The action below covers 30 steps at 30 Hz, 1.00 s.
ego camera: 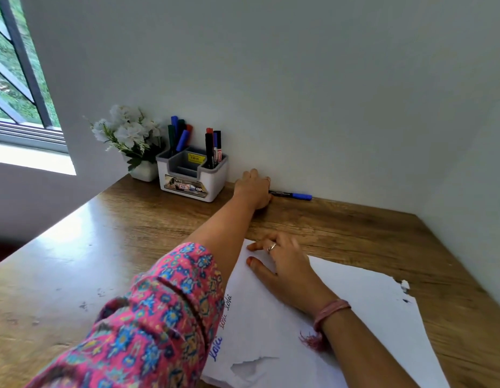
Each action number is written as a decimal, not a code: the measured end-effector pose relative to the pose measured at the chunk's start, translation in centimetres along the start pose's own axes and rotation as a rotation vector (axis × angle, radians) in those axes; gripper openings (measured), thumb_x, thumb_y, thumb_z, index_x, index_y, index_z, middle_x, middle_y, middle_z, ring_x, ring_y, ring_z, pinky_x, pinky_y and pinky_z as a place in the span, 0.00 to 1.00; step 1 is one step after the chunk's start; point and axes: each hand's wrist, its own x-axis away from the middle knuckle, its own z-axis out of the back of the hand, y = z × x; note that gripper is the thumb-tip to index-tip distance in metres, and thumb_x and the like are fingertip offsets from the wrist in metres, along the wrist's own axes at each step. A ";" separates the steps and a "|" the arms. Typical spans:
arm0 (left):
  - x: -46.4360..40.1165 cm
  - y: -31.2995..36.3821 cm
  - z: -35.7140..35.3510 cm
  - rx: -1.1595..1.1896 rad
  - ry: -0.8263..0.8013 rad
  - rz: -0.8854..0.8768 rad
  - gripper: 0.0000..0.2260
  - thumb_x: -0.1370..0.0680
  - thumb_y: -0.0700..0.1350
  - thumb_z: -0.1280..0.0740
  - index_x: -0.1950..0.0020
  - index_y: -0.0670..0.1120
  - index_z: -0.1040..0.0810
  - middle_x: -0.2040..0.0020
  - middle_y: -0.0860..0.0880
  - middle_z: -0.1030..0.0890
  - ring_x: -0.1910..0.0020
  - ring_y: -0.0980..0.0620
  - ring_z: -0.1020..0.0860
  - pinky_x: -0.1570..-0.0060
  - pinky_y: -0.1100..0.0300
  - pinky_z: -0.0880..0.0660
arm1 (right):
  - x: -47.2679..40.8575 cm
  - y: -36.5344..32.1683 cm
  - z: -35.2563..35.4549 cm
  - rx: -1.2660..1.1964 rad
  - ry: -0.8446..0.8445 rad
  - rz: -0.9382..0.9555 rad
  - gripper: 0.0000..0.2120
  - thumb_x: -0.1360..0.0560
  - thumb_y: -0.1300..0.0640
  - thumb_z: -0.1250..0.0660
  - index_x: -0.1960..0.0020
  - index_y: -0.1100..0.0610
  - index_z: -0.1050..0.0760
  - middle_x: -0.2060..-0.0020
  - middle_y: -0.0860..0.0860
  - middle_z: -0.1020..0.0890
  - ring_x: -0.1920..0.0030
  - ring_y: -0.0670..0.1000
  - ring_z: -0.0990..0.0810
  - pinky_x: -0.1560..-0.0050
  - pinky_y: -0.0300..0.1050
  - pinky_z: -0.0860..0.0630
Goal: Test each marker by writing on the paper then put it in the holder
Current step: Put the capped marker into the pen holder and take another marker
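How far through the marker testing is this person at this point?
Mostly done, it seems: the holder already has markers in both side compartments, and the paper carries several test scribbles. In hand: the left hand reaches the blue-capped marker by the wall. Left: test it and stow it.

Home study corner: wooden desk (pixel 355 228), barred window (pixel 16 79), flower pot (pixel 144 170).

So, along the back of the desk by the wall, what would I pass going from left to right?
Window → white flowers in a small pot → marker holder with markers standing in it → left hand reaching to the wall → blue-capped marker lying on the desk.
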 end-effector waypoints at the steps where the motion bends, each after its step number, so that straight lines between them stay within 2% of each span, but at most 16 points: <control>1: 0.1 -0.1 0.1 0.000 -0.005 -0.012 0.22 0.20 0.53 0.42 0.29 0.44 0.36 0.32 0.39 0.37 0.33 0.39 0.38 0.38 0.44 0.34 | 0.0 0.0 0.0 0.003 0.000 -0.001 0.16 0.23 0.43 0.42 0.37 0.44 0.28 0.35 0.45 0.32 0.34 0.47 0.38 0.35 0.45 0.37; 4: 1.0 -0.5 0.3 0.028 0.016 -0.061 0.19 0.21 0.52 0.40 0.34 0.43 0.29 0.35 0.41 0.32 0.35 0.40 0.35 0.39 0.44 0.31 | 0.1 0.0 0.1 -0.001 0.001 -0.001 0.16 0.23 0.43 0.42 0.37 0.44 0.28 0.35 0.45 0.32 0.35 0.47 0.38 0.36 0.46 0.37; 6: 2.1 -0.9 0.4 0.088 0.065 -0.094 0.18 0.22 0.53 0.38 0.39 0.43 0.24 0.39 0.42 0.28 0.40 0.42 0.31 0.43 0.48 0.28 | 0.2 -0.2 0.2 0.004 0.005 0.006 0.16 0.23 0.43 0.42 0.37 0.44 0.29 0.36 0.45 0.31 0.36 0.47 0.37 0.37 0.46 0.35; 9: 4.4 -1.6 0.4 0.440 0.152 -0.102 0.12 0.24 0.49 0.34 0.47 0.41 0.21 0.47 0.43 0.23 0.52 0.50 0.26 0.50 0.58 0.26 | 0.3 -0.4 0.4 0.014 0.003 0.003 0.16 0.23 0.43 0.41 0.37 0.45 0.29 0.37 0.46 0.31 0.36 0.47 0.37 0.38 0.45 0.35; 13: 8.7 -2.8 1.6 0.917 0.389 0.040 0.10 0.24 0.47 0.32 0.48 0.42 0.21 0.55 0.49 0.20 0.57 0.55 0.23 0.60 0.71 0.28 | 0.5 -0.6 0.5 0.026 0.002 0.010 0.16 0.22 0.45 0.40 0.37 0.47 0.28 0.37 0.47 0.30 0.35 0.49 0.37 0.40 0.43 0.39; 16: 12.0 -3.9 3.6 1.155 0.479 0.078 0.08 0.25 0.47 0.31 0.50 0.45 0.21 0.58 0.53 0.19 0.60 0.60 0.22 0.59 0.70 0.26 | 0.5 -0.6 0.6 0.012 0.007 -0.010 0.17 0.23 0.46 0.39 0.36 0.48 0.28 0.37 0.49 0.30 0.35 0.50 0.35 0.37 0.45 0.38; 19: 15.9 -4.7 5.7 1.287 0.538 0.023 0.07 0.26 0.47 0.29 0.51 0.46 0.20 0.56 0.50 0.17 0.56 0.54 0.19 0.53 0.62 0.22 | 0.3 -0.7 0.6 -0.050 0.075 -0.029 0.20 0.24 0.46 0.36 0.36 0.51 0.29 0.41 0.50 0.28 0.42 0.50 0.28 0.37 0.52 0.30; 21: 18.5 -4.9 6.2 1.332 0.545 -0.013 0.06 0.26 0.46 0.29 0.51 0.47 0.20 0.55 0.49 0.16 0.54 0.52 0.18 0.51 0.59 0.21 | 0.3 -1.2 0.7 -0.101 0.160 -0.024 0.21 0.26 0.43 0.35 0.36 0.52 0.29 0.45 0.49 0.27 0.49 0.47 0.26 0.41 0.54 0.27; 24: 20.9 -4.1 6.7 1.438 0.502 -0.060 0.06 0.26 0.44 0.29 0.50 0.45 0.20 0.56 0.48 0.16 0.54 0.51 0.18 0.49 0.55 0.21 | 0.4 -2.7 1.2 -0.229 0.263 0.052 0.22 0.28 0.39 0.35 0.39 0.50 0.27 0.55 0.48 0.24 0.59 0.45 0.26 0.54 0.44 0.25; 26: 21.4 -3.4 6.9 1.464 0.468 -0.093 0.06 0.27 0.44 0.29 0.51 0.45 0.19 0.55 0.47 0.16 0.54 0.51 0.18 0.48 0.54 0.21 | 0.6 -3.5 1.5 -0.329 0.243 0.128 0.21 0.28 0.38 0.36 0.42 0.50 0.25 0.61 0.51 0.22 0.63 0.48 0.26 0.63 0.41 0.27; 30: 21.7 -2.0 6.9 1.580 0.310 -0.195 0.03 0.26 0.41 0.31 0.52 0.45 0.20 0.59 0.50 0.17 0.59 0.53 0.18 0.55 0.58 0.20 | 1.3 -4.2 1.8 -0.453 0.195 0.200 0.15 0.26 0.44 0.37 0.50 0.55 0.22 0.65 0.54 0.20 0.64 0.50 0.24 0.65 0.35 0.29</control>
